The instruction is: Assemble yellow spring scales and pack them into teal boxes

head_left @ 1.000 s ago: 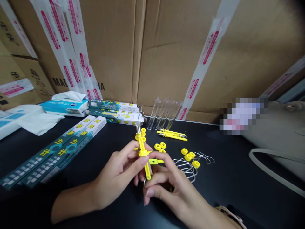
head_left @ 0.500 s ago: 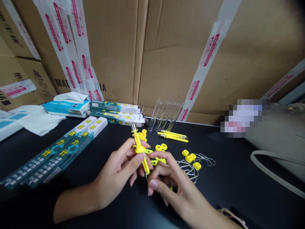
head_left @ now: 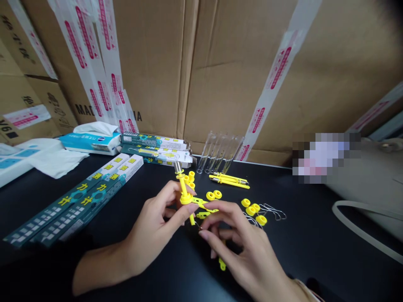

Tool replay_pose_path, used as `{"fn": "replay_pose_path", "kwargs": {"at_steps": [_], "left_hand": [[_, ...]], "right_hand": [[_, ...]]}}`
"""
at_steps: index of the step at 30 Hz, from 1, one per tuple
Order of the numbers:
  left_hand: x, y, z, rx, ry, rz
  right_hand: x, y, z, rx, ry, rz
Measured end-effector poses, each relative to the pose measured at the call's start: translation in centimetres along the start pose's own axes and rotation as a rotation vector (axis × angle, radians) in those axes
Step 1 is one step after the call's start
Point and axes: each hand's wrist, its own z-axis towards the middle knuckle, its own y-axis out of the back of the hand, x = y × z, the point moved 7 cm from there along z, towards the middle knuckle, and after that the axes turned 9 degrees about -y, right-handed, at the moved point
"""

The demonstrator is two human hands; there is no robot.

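Note:
My left hand point(head_left: 154, 230) is closed around the yellow inner rod point(head_left: 183, 184) of a spring scale, its metal spring end point(head_left: 178, 167) pointing up and away. A yellow collar point(head_left: 185, 199) sits around the rod just above my thumb. Close to the rod's lower end, my right hand point(head_left: 242, 247) pinches a thin wire hook point(head_left: 197, 225); whether the wire passes through the rod cannot be made out. Flat yellow strips point(head_left: 203, 214) lie behind my fingers. Part of another yellow piece point(head_left: 222, 264) shows below my right hand.
Loose yellow caps point(head_left: 217, 194) and wire hooks point(head_left: 273, 211) lie to the right. Clear tubes point(head_left: 217, 155) stand against the cardboard point(head_left: 151, 63), with yellow spring rods point(head_left: 229, 181) before them. Printed boxes point(head_left: 103, 184) and a tissue pack point(head_left: 91, 140) are on the left.
The rod is turned slightly more upright. My right hand has shifted a little to the right, away from the rod's end, and more of the yellow piece beneath it shows.

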Motion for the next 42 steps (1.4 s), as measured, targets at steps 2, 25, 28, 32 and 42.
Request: {"fn": "replay_pose_path", "kwargs": {"at_steps": [2,25,28,32,42], "left_hand": [[0.1,-0.2,0.1,0.023,0.024,-0.007],[1.2,-1.6,0.0,0.199,0.179,0.034],[1.5,-1.6,-0.1,0.198,0.189,0.017],[1.6,-1.7,-0.2,0.214,0.201,0.001],[2.3,-2.1,-0.2,0.236,0.266,-0.081]], "right_hand": [[0.4,0.6,0.0,-0.090,0.082,-0.087],[5.3,-0.8,-2.3,-0.151,0.734,-0.944],[5.1,-1.1,-2.5,-0.172,0.775,-1.034],[5.0,-1.0,-2.7,-0.197,0.820,-1.075],[5.1,-1.0,-2.3,-0.203,0.901,-1.145]]}}
